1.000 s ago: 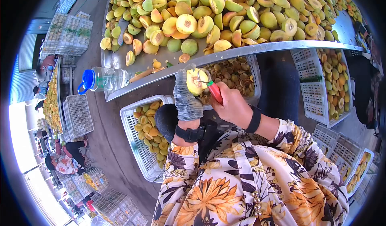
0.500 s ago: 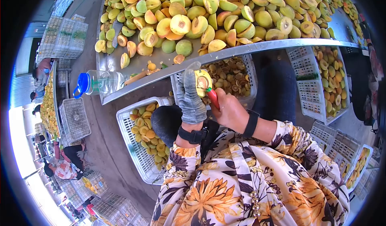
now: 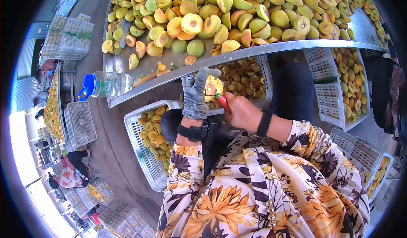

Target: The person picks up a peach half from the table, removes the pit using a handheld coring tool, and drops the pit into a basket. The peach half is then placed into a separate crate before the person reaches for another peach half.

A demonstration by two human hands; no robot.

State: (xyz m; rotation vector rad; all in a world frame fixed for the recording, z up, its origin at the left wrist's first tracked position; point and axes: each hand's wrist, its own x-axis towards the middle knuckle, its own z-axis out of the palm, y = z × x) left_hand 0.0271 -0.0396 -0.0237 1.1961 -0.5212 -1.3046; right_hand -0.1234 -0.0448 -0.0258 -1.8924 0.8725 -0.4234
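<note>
The gloved left hand point(image 3: 196, 99) is closed around a fruit half point(image 3: 212, 87), with the cut face turned toward the right hand point(image 3: 242, 112). The half hangs in the air just below the table edge point(image 3: 254, 51) and above the rim of the pit crate point(image 3: 268, 75). The bare right hand is clenched on a red tool point(image 3: 223, 103) whose tip meets the cut face; the blade is too small to make out. The two hands are almost touching, tucked close to the floral sleeves, and only a narrow gap is left up to the metal rim. That rim slants from lower left to upper right. On the left, a bare strip of metal lies behind it before the fruit pile point(image 3: 237, 13) starts; on the right, fruit crowds up to the lip. A bottle point(image 3: 106, 84) lies on its side along the rim, well left of the hands. Below the left wrist sits a crate of halves point(image 3: 135, 141), with another crate point(image 3: 323, 95) at the right; open floor lies to the left
</note>
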